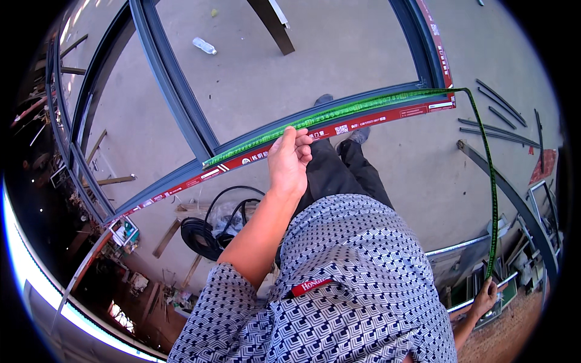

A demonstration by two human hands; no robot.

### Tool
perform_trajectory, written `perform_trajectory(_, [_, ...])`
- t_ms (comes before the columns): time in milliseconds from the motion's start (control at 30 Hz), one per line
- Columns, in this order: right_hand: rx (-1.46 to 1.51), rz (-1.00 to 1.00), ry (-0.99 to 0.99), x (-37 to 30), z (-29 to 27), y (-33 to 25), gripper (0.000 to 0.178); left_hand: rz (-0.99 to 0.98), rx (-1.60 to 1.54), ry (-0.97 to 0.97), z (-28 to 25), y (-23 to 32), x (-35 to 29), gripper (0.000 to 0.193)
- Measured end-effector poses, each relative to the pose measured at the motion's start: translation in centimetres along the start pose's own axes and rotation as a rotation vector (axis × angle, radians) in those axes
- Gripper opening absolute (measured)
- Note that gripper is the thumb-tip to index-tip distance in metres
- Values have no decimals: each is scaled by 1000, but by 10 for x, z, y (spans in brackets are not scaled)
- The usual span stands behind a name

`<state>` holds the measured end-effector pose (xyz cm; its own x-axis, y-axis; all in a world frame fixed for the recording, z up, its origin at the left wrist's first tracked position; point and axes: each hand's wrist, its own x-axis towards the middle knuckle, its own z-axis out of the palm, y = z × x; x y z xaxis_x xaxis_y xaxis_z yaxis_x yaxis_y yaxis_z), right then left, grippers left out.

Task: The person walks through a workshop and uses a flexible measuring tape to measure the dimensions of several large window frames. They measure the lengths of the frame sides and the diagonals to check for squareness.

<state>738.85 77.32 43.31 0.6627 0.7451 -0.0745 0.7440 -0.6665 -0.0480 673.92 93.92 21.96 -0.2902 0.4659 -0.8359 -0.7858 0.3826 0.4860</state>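
Note:
A green tape measure blade (357, 109) lies along the near rail of a dark grey metal frame (175, 91). Red printed film (387, 116) covers the rail's near side. My left hand (290, 158) is at the blade partway along, its fingers curled and its fingertips against the blade's near edge. Past the rail's right corner the blade bends and hangs down toward my right hand (484, 297). That hand, low at the right, is closed around the lower end of the blade; the tape's case cannot be made out.
Black coiled cable (203, 237) lies on the floor below the frame at left. A plastic bottle (204, 46) lies beyond the rail. Dark metal strips (499, 103) and a long grey bar (514, 196) are at right. Scrap wood and debris (151, 296) fill the lower left.

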Motion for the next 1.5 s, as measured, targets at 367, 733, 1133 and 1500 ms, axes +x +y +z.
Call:
perform_trajectory(367, [44, 90, 44, -22, -7, -52, 27, 11, 103, 88, 11, 5, -7, 26])
perform_trajectory(733, [80, 148, 76, -29, -13, -79, 27, -23, 180, 68, 7, 10, 0, 25])
perform_trajectory(1133, [11, 116, 84, -23, -13, -76, 29, -14, 191, 78, 10, 9, -1, 21])
perform_trajectory(1500, [58, 142, 77, -16, -6, -68, 24, 24, 214, 77, 13, 5, -1, 18])
